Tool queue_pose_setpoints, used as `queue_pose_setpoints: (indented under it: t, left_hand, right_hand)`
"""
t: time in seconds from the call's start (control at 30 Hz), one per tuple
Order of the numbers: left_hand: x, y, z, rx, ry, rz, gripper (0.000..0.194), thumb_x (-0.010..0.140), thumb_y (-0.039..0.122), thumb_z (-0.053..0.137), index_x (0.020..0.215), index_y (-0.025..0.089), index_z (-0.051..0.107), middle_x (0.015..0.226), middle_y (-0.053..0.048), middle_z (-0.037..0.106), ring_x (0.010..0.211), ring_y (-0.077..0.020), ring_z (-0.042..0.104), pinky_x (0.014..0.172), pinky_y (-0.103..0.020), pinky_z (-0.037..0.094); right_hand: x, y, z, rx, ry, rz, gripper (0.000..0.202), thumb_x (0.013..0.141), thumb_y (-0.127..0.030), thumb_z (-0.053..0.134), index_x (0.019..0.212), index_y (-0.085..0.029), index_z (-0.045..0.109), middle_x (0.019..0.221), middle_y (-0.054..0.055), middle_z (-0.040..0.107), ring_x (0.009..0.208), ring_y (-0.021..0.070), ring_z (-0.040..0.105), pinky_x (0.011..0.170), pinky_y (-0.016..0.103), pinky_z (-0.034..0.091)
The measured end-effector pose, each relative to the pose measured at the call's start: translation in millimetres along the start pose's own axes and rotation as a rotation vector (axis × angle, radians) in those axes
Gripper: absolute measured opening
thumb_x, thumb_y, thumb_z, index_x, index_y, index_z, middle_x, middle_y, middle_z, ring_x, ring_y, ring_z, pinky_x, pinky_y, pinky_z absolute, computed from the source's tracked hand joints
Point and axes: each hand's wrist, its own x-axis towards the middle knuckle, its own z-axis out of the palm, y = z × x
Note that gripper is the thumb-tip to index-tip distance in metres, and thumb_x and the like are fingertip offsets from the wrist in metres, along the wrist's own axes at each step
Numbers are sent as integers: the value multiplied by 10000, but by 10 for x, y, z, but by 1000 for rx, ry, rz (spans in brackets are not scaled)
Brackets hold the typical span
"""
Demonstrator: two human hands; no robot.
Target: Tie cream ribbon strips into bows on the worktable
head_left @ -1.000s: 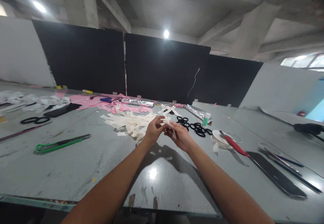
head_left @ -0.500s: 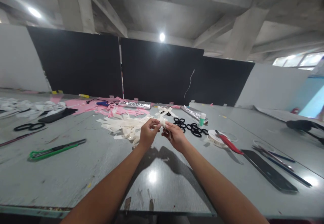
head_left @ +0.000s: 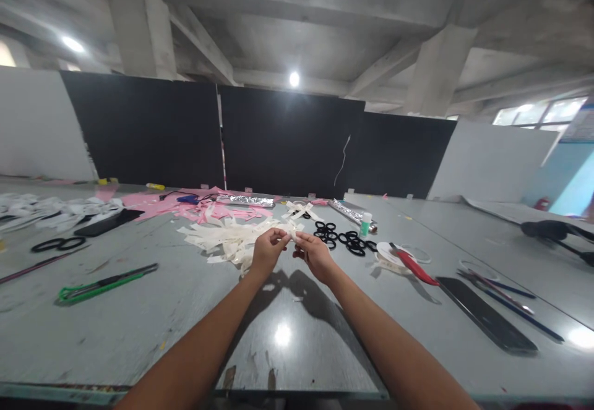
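Between my two hands is a small piece of cream ribbon (head_left: 293, 232), pinched at the fingertips. My left hand (head_left: 269, 250) closes thumb and fingers on its left side. My right hand (head_left: 315, 254) grips the other side, with fingers curled under. How the ribbon is folded or tied is too small to tell. Just left of my hands spreads a pile of cream ribbon strips (head_left: 223, 240). Beyond them lie a few ribbon pieces with black rings (head_left: 301, 211). To the right sit several black hair ties (head_left: 355, 242).
A glue stick (head_left: 365, 224), a ribbon roll (head_left: 392, 256) and a red-handled cutter (head_left: 415, 268) are at right, near a black phone (head_left: 487, 314). At left lie a green utility knife (head_left: 106, 283), scissors (head_left: 58, 244) and white strips (head_left: 60, 212). Pink scraps (head_left: 158, 205) line the back.
My head view has tilted up slightly, so the table things sit lower in the picture. Both hands stay together on the ribbon, with slight finger movement.
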Motion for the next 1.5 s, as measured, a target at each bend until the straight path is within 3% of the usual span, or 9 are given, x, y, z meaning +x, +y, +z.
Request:
queue_pose_setpoints:
  t: [0.13,0.27,0.5,0.73,0.97,1.1,1.23,1.37,1.5]
  left_hand:
    - [33,-37,-13,11,-64,-8,189,707,328,637,713,170,533,615,33,545,549,-108,547,552,-230,440]
    - [66,-46,-31,-52,-126,-53,173,704,308,624,683,175,515,576,44,515,561,-99,516,585,-219,402]
    - [42,-12,-8,-445,-217,-335,183,683,286,623,677,171,481,632,26,526,591,-107,532,609,-245,416]
    - [40,-71,5,-631,-151,-394,140,680,256,613,703,174,502,643,15,548,600,-117,542,600,-261,441]
    - [179,-117,-163,-651,125,-322,159,705,296,593,730,175,493,658,23,542,576,-98,522,575,-238,431]
    - [136,-83,-145,-560,-38,-288,159,723,305,591,743,183,491,688,26,536,592,-94,513,590,-231,421]
    - [59,-42,-63,-414,-208,-249,164,733,301,568,692,184,461,640,31,495,599,-99,499,597,-227,405]
    - [55,-43,-31,-286,-253,-245,177,710,300,571,651,177,457,610,30,484,586,-100,484,581,-227,386]
    - [63,-44,-22,-287,-227,-246,179,701,303,572,653,178,453,613,33,482,571,-94,472,566,-224,372]
  right_hand:
    - [7,10,9,-25,34,23,233,639,-359,713,747,-162,649,584,-37,452,559,89,398,559,235,401]
    - [4,-12,-2,60,132,30,342,594,-321,755,887,-187,638,645,-35,521,568,83,430,566,231,423]
    - [14,-76,-45,215,144,62,408,559,-278,803,902,-203,596,590,-63,527,527,66,448,605,229,445]
    - [8,-58,-1,171,93,40,377,558,-297,803,835,-190,571,600,-56,535,518,70,461,600,247,460]
    - [-6,-114,-43,-77,140,-52,323,607,-386,740,816,-190,590,543,-70,441,491,76,395,524,241,466]
    - [-3,-122,-37,-185,210,-57,354,655,-507,658,768,-176,606,633,-18,519,553,97,465,508,227,454]
    - [14,-77,-11,-254,146,-14,358,656,-515,637,708,-162,607,650,14,583,562,117,513,502,233,424]
    - [33,-41,-26,-366,195,-108,273,663,-433,642,637,-172,567,486,-25,519,443,96,423,444,226,324]
    - [8,-41,-30,-502,219,-214,228,743,-403,568,665,-189,553,493,-31,510,443,106,437,462,232,341]
